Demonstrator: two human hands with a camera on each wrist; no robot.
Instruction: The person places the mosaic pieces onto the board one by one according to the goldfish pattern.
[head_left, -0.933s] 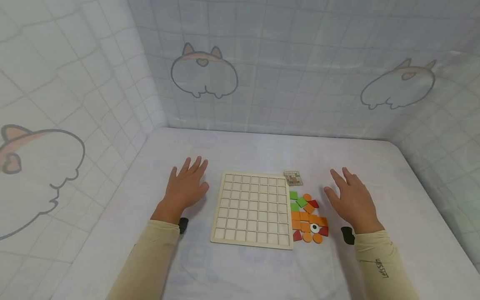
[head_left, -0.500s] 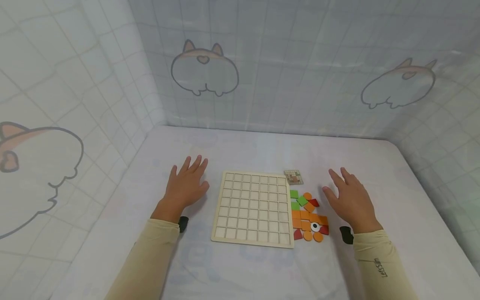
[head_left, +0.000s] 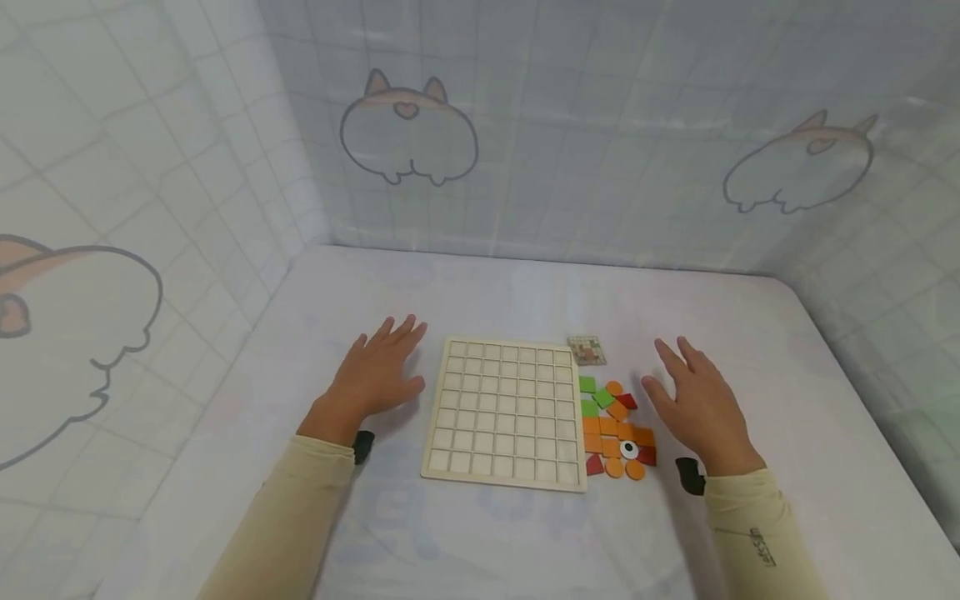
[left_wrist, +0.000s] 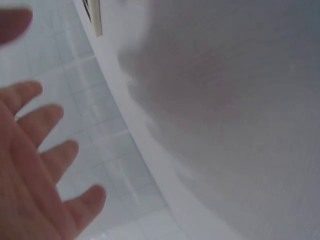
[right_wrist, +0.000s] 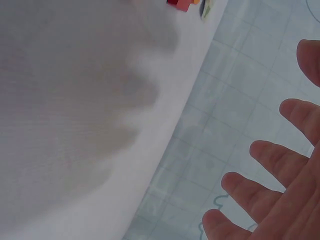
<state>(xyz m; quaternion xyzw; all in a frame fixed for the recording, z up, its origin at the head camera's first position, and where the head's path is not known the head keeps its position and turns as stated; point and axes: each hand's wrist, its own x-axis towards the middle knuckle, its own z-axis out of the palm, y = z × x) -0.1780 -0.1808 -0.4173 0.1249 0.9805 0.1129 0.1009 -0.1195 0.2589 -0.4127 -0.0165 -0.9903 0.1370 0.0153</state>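
My left hand point(head_left: 372, 375) hovers over the white table to the left of a pale wooden grid board point(head_left: 504, 412), its fingers spread and holding nothing. On the other side, my right hand point(head_left: 701, 404) is also spread and holds nothing. Between the right hand and the board lie flat coloured pieces: green squares point(head_left: 603, 398), orange squares point(head_left: 609, 428), orange circles point(head_left: 634, 470), red pieces point(head_left: 594, 464) and a round white eye piece point(head_left: 629, 450). Some of them reach up to the board's right edge. In the left wrist view, the hand's shadow falls on the cloth apart from the fingers.
A small patterned card point(head_left: 587, 350) lies by the board's upper right corner. Tiled-print cloth walls point(head_left: 562, 150) with cartoon drawings stand behind and at both sides of the table point(head_left: 480, 542).
My left hand has shifted slightly to the right and turned a little. The right hand has drifted slightly left. The board and pieces lie as before; the head view has tilted a little.
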